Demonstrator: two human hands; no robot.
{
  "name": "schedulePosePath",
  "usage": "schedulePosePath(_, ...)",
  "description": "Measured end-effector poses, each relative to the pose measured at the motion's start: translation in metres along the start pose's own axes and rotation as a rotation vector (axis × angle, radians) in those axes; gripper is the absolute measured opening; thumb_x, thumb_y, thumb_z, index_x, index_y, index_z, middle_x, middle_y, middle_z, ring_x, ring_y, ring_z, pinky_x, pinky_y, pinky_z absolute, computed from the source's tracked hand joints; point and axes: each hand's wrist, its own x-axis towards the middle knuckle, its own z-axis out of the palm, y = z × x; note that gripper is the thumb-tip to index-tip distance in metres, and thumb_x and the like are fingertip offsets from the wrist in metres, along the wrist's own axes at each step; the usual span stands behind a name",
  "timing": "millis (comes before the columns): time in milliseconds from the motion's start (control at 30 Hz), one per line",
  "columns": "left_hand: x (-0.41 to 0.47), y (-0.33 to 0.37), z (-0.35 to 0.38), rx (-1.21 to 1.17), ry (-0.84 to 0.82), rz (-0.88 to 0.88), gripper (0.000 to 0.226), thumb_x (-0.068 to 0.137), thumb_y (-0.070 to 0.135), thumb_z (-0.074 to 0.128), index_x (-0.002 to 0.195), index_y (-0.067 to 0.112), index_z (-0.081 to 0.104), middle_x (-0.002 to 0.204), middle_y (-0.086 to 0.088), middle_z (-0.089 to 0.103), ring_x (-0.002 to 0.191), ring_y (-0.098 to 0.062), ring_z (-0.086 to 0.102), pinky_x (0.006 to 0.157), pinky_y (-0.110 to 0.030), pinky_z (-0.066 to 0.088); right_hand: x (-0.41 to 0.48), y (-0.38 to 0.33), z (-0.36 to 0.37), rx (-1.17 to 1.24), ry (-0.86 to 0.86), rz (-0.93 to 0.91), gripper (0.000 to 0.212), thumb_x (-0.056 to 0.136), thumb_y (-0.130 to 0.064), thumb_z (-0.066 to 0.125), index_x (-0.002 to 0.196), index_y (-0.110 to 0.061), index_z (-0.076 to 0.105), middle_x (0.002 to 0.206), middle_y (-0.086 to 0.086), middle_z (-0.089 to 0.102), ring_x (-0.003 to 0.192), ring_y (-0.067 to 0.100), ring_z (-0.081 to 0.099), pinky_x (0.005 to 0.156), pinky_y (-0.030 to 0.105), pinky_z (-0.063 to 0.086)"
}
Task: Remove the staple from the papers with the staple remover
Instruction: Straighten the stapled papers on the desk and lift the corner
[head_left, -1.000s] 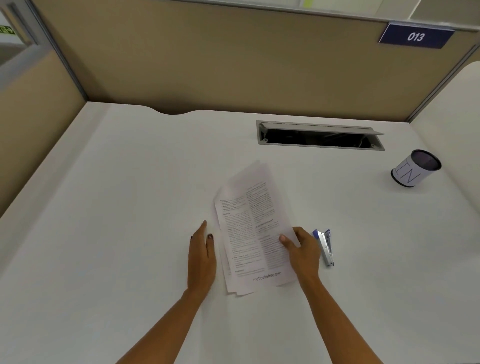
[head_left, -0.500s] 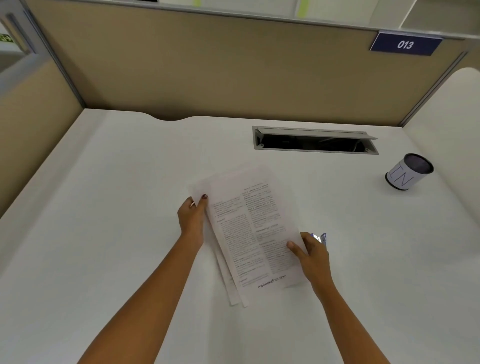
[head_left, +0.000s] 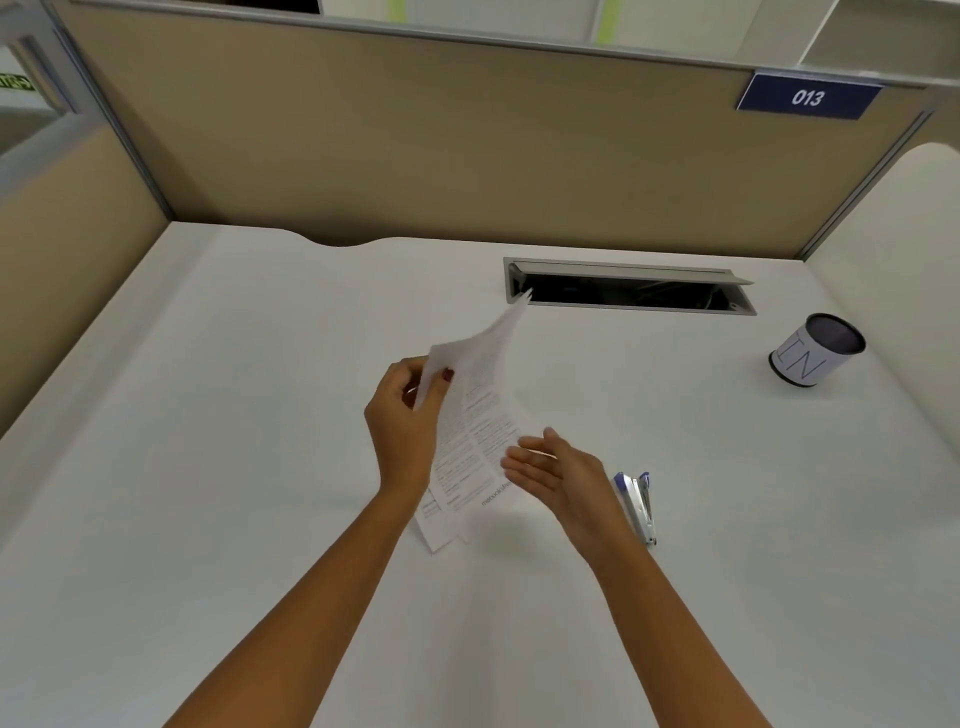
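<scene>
L hand (head_left: 410, 415) pinches the papers (head_left: 478, 415) at their upper-left corner, thumb on the front sheet & fingers curled behind. The stack tilts up off the desk (head_left: 208, 467), far corner raised toward the cable slot (head_left: 628, 291). The bottom edge is low by the desk, touching or not I can't tell. Prob reason for this hold: a staple usually sits in that corner, so gripping right beside it lifts it to where a tool can get under. The staple itself is too small to make out. R hand (head_left: 561, 467) is empty, fingers straight & a bit spread, tips at the papers' right edge, prob steadying the sheets; contact unclear. The staple remover (head_left: 636, 506) lies flat on the desk just beside the R wrist, on its outer side, w/ no finger on it. R fingers point away from it, toward the papers, so the hand would need to swing back right to take it. Task looks early: tool not yet picked up. A cup (head_left: 815, 351) marked IN stands well apart, far right.
</scene>
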Motion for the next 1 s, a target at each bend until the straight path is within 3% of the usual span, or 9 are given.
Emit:
schedulePosePath(167,-0.014,-0.012,-0.007,0.196,-0.181,0.460,0.016,0.082,0.000,0.069,0.092,0.013,0.070,0.092,-0.001,0.069,0.087,-0.005,0.063,0.078,-0.016,0.051,-0.004,-0.028,0.026,0.212,-0.211,0.144,0.064,0.089,-0.052,0.058,0.117,0.006,0.058,0.112,0.024,0.069,0.103,0.033,0.068,0.088,0.040,0.058)
schedulePosePath(300,-0.024,-0.026,-0.012,0.368,-0.247,0.569,0.026,0.076,-0.009,0.070,0.093,0.011,0.073,0.095,-0.004,0.068,0.093,-0.009,0.059,0.081,-0.014,0.048,-0.002,-0.030,0.032,-0.024,-0.156,0.004,0.018,0.087,-0.017,0.067,0.096,-0.001,0.072,0.101,0.021,0.072,0.093,0.029,0.072,0.073,0.030,0.061)
schedulePosePath(367,-0.028,-0.027,-0.012,0.379,-0.246,0.533,0.024,0.077,-0.005,0.071,0.092,0.013,0.070,0.097,-0.001,0.066,0.097,-0.011,0.056,0.085,-0.020,0.047,-0.001,-0.024,0.031,-0.095,-0.088,-0.052,0.026,0.085,-0.001,0.065,0.064,-0.011,0.074,0.092,0.019,0.072,0.086,0.029,0.073,0.071,0.030,0.061)
schedulePosePath(400,-0.030,-0.027,-0.012,0.386,-0.242,0.491,0.025,0.076,-0.001,0.072,0.093,0.017,0.066,0.098,0.002,0.063,0.098,-0.010,0.053,0.089,-0.020,0.042,0.000,-0.022,0.031,-0.109,-0.053,-0.054,0.030,0.085,0.002,0.065,0.060,-0.012,0.071,0.090,0.019,0.071,0.085,0.028,0.073,0.072,0.030,0.062)
schedulePosePath(467,-0.038,-0.025,-0.012,0.391,-0.218,0.333,0.034,0.075,0.011,0.074,0.095,0.030,0.054,0.096,0.013,0.056,0.094,-0.002,0.046,0.089,-0.014,0.032,0.001,-0.017,0.029,-0.084,-0.036,-0.053,0.008,0.085,0.002,0.065,0.081,-0.003,0.069,0.099,0.019,0.072,0.091,0.027,0.072,0.074,0.030,0.061)
schedulePosePath(633,-0.055,-0.020,-0.011,0.128,-0.171,-0.351,0.027,0.089,0.009,0.060,0.088,0.031,0.044,0.084,0.003,0.054,0.077,-0.008,0.051,0.059,-0.016,0.044,0.005,-0.004,0.020,0.001,-0.059,-0.058,0.017,0.087,-0.002,0.065,0.104,-0.002,0.068,0.107,0.013,0.073,0.099,0.025,0.071,0.077,0.030,0.061)
schedulePosePath(700,-0.054,-0.016,-0.009,-0.149,-0.210,-0.732,0.011,0.098,0.014,0.047,0.092,0.023,0.052,0.089,-0.002,0.056,0.078,-0.016,0.054,0.063,-0.022,0.045,0.002,-0.002,0.019,0.004,-0.065,-0.051,0.021,0.088,-0.004,0.064,0.108,-0.001,0.067,0.109,0.012,0.073,0.101,0.025,0.070,0.082,0.032,0.060)
schedulePosePath(767,-0.053,-0.009,-0.008,-0.465,-0.245,-0.954,0.025,0.102,0.028,0.038,0.098,0.013,0.058,0.093,-0.009,0.063,0.082,-0.021,0.062,0.071,-0.031,0.052,0.002,0.002,0.018,-0.021,-0.044,-0.067,0.024,0.088,-0.004,0.064,0.112,0.000,0.066,0.110,0.013,0.072,0.102,0.026,0.069,0.086,0.034,0.058)
schedulePosePath(1000,-0.063,-0.009,-0.004,-0.495,-0.383,-0.807,0.026,0.095,0.018,0.054,0.120,0.016,0.062,0.114,-0.009,0.071,0.104,-0.022,0.068,0.094,-0.040,0.053,-0.002,0.006,0.022,-0.110,0.010,-0.109,0.027,0.087,-0.004,0.064,0.114,-0.001,0.065,0.111,0.013,0.071,0.105,0.026,0.067,0.096,0.039,0.053)
